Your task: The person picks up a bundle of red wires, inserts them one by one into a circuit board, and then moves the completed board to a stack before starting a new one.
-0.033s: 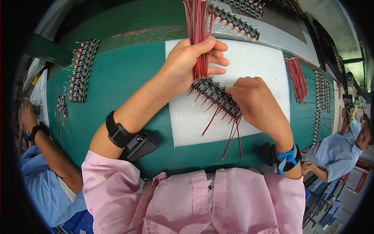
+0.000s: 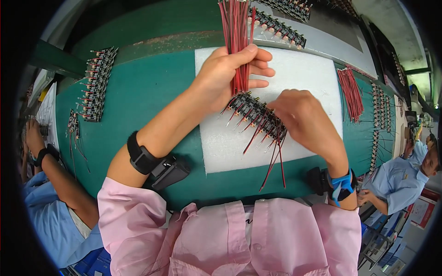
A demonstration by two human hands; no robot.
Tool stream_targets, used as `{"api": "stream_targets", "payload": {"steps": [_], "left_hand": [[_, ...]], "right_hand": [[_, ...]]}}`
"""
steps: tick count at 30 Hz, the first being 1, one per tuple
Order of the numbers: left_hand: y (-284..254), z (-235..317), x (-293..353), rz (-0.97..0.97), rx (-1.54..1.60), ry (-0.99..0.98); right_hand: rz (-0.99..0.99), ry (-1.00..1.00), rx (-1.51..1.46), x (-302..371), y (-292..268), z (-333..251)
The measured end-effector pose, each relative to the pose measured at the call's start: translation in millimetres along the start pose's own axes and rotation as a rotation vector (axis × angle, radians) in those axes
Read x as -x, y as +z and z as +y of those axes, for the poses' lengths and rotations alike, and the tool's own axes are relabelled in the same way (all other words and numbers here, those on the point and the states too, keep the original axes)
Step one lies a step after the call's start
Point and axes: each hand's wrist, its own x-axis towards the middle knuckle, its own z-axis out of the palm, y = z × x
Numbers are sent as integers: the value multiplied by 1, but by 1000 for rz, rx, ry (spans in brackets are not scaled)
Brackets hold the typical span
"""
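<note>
My left hand (image 2: 220,76) is closed round a bundle of thin red and black wires (image 2: 237,32), thumb across the front and the other fingertips loosely apart behind. Just below it, a slanting row of small black circuit boards (image 2: 251,108) lies over the white foam sheet (image 2: 225,152). Several red and black wires (image 2: 275,161) trail from the row's right part toward me. At that right end my right hand (image 2: 304,115) is curled, fingers bent inward. Its fingertips are partly hidden, so what they pinch cannot be made out.
Another red wire bundle (image 2: 351,94) lies right of the foam, beside more board rows (image 2: 381,108). Board stacks stand at the left (image 2: 97,85) and on the far ledge (image 2: 276,26). Co-workers in blue sit at the left (image 2: 60,198) and right (image 2: 396,172).
My left hand and its wire bundle have shifted slightly right. The board row has moved a little with them, and one trailing wire has swung slightly. My right hand stays at the row's right end.
</note>
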Motion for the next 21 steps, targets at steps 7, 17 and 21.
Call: {"api": "stream_targets", "payload": {"steps": [7,17,21], "left_hand": [[11,-10,-13,-94,-25,113],[21,-3,-12,190,9,125],[-2,10,-8,-17,-247,99]], "right_hand": [[226,271,-491,-37,-1,9],[118,386,-1121,-41,-6,25],[158,398,-1331,-39,-10,24]]}}
